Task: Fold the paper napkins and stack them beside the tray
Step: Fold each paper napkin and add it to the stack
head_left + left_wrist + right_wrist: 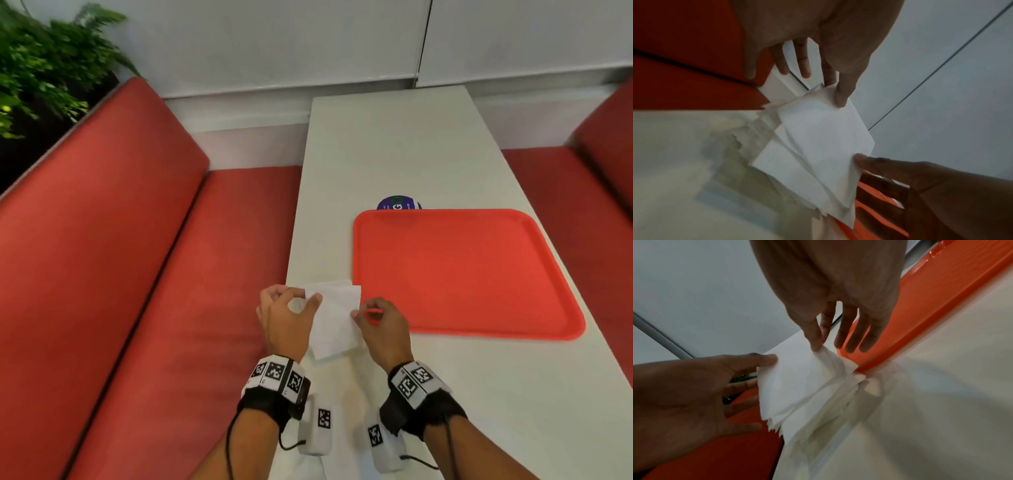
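Fingers pinch a white napkin [334, 317] from both sides.

On my left hand [286, 323], thumb and finger tip squeeze its left edge, and on my right hand [383, 327] they squeeze its right edge, so I think the soft paper stays flat for a fold. It hangs low in the middle of the frame, just above the white table [394, 154], next to the left rim of the red tray [356, 260], where the stack should go.

Tray [462, 274] blocks right; bare table [394, 144] beyond.
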